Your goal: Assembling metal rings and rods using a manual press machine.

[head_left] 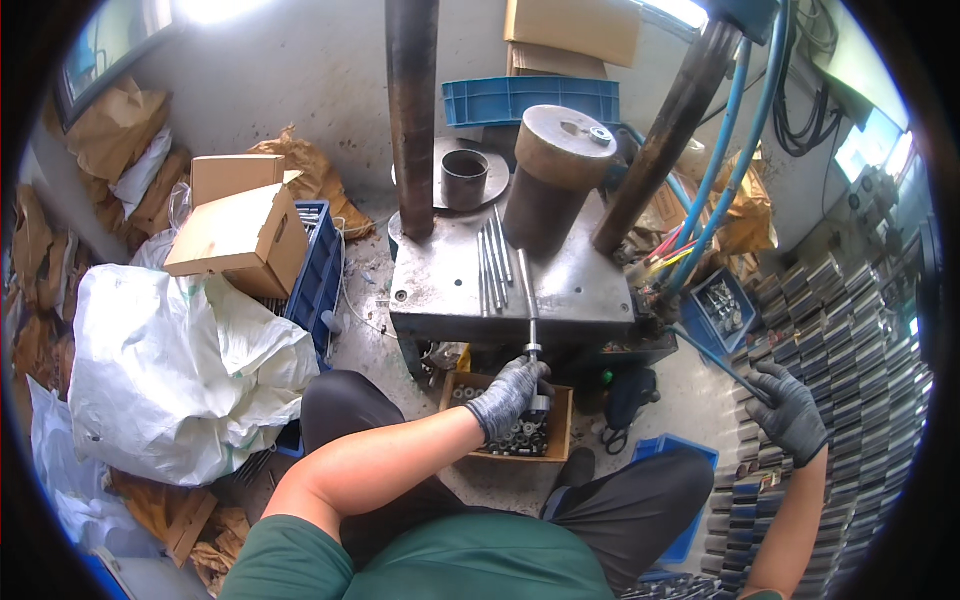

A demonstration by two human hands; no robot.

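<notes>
My left hand (510, 396), in a grey glove, is closed round the lower end of a long metal shaft (529, 290). A ring-shaped collar sits on the shaft just above my fingers, and its upper part reaches over the steel press table (430, 290). Several thin metal rods (493, 262) lie side by side on that table, left of the shaft. Out to the right, my right hand (785, 412), also gloved, is wrapped round the end of a dark lever (715, 358) that runs towards the press's right side. Below my left hand stands a wooden box (561, 425) holding small metal rings.
Two dark columns (412, 120) rise from the press table. A thick steel cylinder (545, 205) and a hollow ring (465, 178) stand on it. Stacked metal parts (840, 400) fill the right. A white sack (180, 370) and a cardboard box (235, 240) are at left.
</notes>
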